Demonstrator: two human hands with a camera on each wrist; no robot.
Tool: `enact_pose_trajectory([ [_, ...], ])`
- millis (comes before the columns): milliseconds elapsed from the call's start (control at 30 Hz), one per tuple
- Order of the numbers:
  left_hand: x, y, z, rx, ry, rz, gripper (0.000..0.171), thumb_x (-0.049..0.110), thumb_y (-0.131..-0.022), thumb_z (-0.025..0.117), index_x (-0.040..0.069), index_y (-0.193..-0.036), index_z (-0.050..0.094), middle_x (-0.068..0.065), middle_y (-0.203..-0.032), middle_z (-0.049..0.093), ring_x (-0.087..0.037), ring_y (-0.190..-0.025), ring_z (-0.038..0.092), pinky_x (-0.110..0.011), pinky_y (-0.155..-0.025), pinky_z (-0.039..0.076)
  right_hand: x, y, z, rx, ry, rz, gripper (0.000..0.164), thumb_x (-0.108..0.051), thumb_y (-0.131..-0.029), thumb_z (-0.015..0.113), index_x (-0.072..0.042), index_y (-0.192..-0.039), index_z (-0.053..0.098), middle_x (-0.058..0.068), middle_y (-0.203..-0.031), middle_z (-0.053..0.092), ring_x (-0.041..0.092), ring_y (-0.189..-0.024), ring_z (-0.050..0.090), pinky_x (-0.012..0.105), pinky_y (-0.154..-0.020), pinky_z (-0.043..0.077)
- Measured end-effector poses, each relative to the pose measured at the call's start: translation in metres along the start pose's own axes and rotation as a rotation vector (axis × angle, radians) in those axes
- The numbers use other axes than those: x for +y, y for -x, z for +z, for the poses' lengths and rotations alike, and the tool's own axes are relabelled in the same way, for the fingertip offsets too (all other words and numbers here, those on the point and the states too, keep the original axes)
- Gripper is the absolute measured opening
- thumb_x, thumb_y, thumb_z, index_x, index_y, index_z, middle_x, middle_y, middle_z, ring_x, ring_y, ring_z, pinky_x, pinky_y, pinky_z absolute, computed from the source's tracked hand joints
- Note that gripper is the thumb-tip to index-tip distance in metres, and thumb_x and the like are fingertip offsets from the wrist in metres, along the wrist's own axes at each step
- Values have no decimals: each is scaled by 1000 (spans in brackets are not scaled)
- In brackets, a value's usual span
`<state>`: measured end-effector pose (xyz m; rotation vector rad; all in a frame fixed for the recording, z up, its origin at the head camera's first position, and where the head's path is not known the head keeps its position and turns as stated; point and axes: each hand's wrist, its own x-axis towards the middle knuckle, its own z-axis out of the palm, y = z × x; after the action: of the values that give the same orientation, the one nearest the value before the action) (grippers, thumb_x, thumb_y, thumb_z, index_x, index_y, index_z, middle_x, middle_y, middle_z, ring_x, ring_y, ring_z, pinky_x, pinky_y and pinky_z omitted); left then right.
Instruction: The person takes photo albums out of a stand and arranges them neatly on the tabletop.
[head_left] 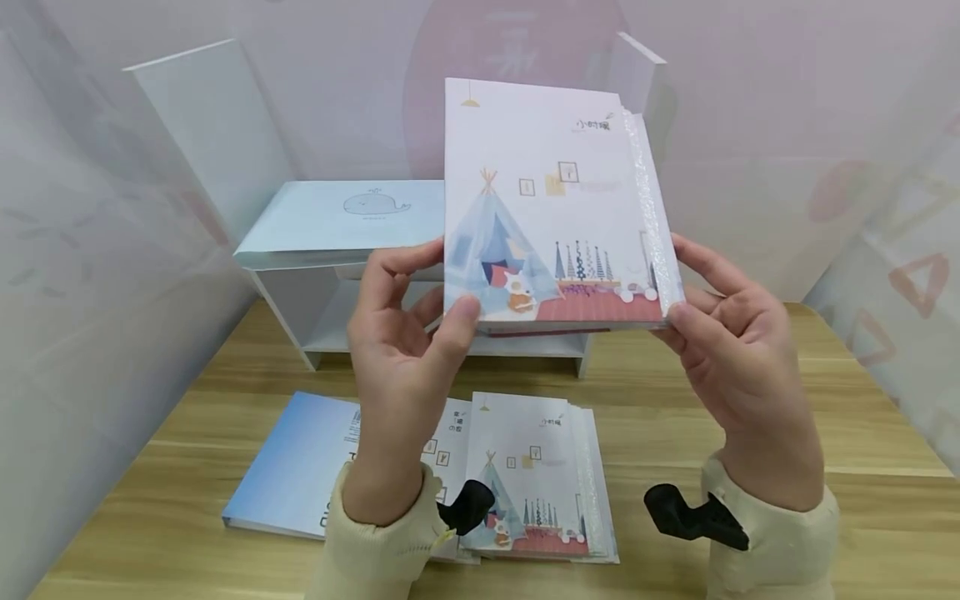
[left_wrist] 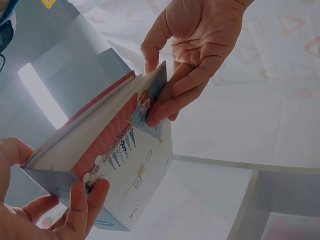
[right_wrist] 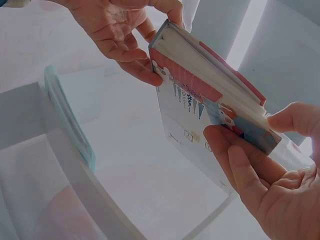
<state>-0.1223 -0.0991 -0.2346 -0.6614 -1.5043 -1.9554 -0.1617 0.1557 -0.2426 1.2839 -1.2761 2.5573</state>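
A person holds a white book point(head_left: 555, 217) upraised above the desk point(head_left: 885, 517), its front cover turned toward the head camera. The cover shows a blue tent, a small seated animal, little picture frames and a red floor along the bottom, with a glittery strip down the right side.

The left hand point(head_left: 401, 350) has its thumb on the front near the lower left corner and its fingers bent about the left edge. The right hand point(head_left: 738, 358) takes the lower right corner, thumb in front. Each grip is closed only as far as the book's thickness allows, pinching the book between thumb and fingers. The wrist views, dim and taken from below, show a thick block of page edges, though whether this is one volume or several pressed together is hard to say.

Behind the book stands a white shelf point(head_left: 296, 300), with a pale blue whale-print book point(head_left: 337, 221) lying flat on it. On the desk below, a blue book point(head_left: 288, 471) lies at the left; beside it a frame-print book point(head_left: 450, 425) is partly hidden by the left arm, and next to that lies a second tent book point(head_left: 517, 475). A black wrist device point(head_left: 690, 512) sits at the right cream sleeve point(head_left: 780, 542).
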Motion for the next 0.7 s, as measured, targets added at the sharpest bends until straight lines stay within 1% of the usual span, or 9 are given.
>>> enact_pose_trajectory([
  [100,5,0,-1,2,-15,-1,39,1,-87,61,-2,-125,52,-14,-125,52,-28,-98,71,-23,-73,58,1,0,0,-12,-15,-6,58,27,-89,23,16,-145,33,29,-127,62,30,-110,69,34,-94,57],
  [200,8,0,-2,-3,-29,-2,41,0,-86,61,-4,-125,51,-14,-124,53,-26,-96,72,-24,-72,58,1,-1,-2,-29,-30,-21,59,27,-89,21,18,-146,29,31,-129,61,32,-110,68,35,-95,56],
  [367,10,-2,-2,-19,-37,-6,44,-1,-85,61,-8,-126,48,-15,-124,54,-24,-92,72,-23,-68,57,1,0,-6,-28,-35,-20,61,28,-88,22,18,-148,23,32,-128,61,32,-109,68,33,-92,58],
  [533,8,-2,-4,-40,-41,-24,44,2,-85,64,-4,-127,50,-15,-127,54,-24,-94,72,-25,-70,59,1,-2,-11,-51,-52,7,64,29,-87,22,17,-150,18,33,-128,60,32,-107,68,31,-88,59],
  [700,5,-3,-6,-58,-37,-38,46,5,-86,68,-3,-127,50,-15,-128,53,-25,-95,71,-27,-71,60,2,-5,-15,-98,-66,18,64,29,-88,23,16,-151,17,33,-130,59,33,-108,68,32,-90,58],
])
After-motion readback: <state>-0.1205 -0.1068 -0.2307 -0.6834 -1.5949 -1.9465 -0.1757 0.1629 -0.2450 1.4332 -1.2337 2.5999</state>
